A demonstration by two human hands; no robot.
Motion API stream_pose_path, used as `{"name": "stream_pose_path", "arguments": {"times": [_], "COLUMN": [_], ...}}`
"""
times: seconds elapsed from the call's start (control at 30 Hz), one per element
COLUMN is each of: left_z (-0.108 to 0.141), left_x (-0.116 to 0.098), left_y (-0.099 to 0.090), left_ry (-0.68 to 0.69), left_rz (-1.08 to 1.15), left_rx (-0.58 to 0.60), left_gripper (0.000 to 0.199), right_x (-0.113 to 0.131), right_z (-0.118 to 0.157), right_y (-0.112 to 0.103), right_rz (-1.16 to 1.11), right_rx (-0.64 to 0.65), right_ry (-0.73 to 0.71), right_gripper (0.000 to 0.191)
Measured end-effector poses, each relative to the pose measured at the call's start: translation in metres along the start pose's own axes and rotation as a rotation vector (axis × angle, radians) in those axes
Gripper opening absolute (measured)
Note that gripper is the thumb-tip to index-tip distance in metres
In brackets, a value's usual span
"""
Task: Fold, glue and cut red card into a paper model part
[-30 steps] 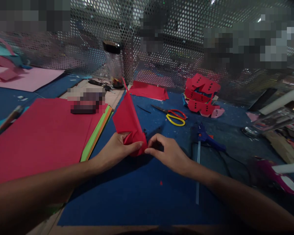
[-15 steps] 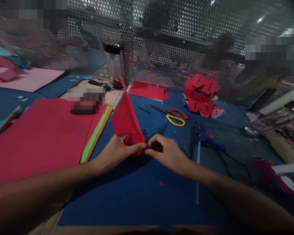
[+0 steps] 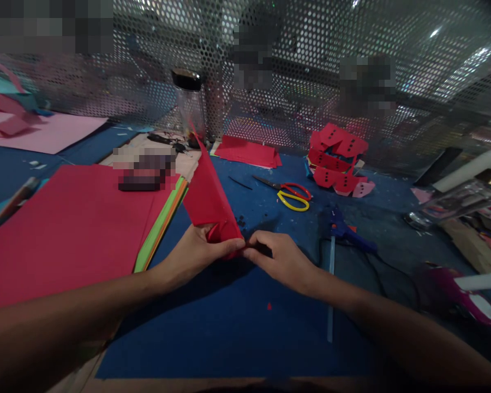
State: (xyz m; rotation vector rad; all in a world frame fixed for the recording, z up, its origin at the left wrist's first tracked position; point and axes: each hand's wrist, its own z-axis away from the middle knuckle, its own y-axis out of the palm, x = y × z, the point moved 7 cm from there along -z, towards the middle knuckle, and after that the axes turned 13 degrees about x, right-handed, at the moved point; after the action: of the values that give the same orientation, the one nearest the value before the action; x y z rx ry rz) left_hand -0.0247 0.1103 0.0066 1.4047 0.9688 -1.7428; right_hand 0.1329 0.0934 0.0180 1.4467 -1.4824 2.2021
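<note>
A folded piece of red paper (image 3: 208, 191) stands tilted above the blue table, its long point reaching up and away. Wrapped round its lower end is my left hand (image 3: 200, 243), thumb pressed along the bottom edge. The fingertips of my right hand (image 3: 280, 256) pinch the paper's lower right corner, meeting the left thumb there. Several small dark paper bits (image 3: 241, 220) lie just behind this corner. Beyond them rest scissors (image 3: 292, 199) with one red and one yellow handle. A blue glue gun (image 3: 346, 229) with a clear glue stick lies right of my right hand.
Large red sheets (image 3: 73, 234) over green and orange paper lie at left. Cut red strips (image 3: 247, 152) and dotted red paper shapes (image 3: 339, 161) sit at the back, by a perforated metal screen (image 3: 294, 82). A jar (image 3: 188, 103) stands there. The glue gun's cord trails right.
The red paper has turned slightly, its upper point leaning further left and showing more of its right face. My right fingers have closed in tighter at its corner.
</note>
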Motion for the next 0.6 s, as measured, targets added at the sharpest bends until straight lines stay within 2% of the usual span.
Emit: {"name": "stream_pose_path", "arguments": {"times": [0.27, 0.6], "left_z": [0.0005, 0.0011], "left_x": [-0.0036, -0.0019], "left_y": [0.001, -0.0005], "left_ry": [0.032, 0.04], "left_rz": [-0.046, -0.062], "left_rx": [0.015, 0.011], "left_gripper": [0.039, 0.041], "right_x": [-0.0003, 0.0025], "right_z": [0.0007, 0.0002], "right_y": [0.0023, 0.0076], "right_rz": [0.029, 0.041], "right_rx": [0.007, 0.061], "right_ry": [0.007, -0.034], "right_gripper": [0.02, 0.025]}}
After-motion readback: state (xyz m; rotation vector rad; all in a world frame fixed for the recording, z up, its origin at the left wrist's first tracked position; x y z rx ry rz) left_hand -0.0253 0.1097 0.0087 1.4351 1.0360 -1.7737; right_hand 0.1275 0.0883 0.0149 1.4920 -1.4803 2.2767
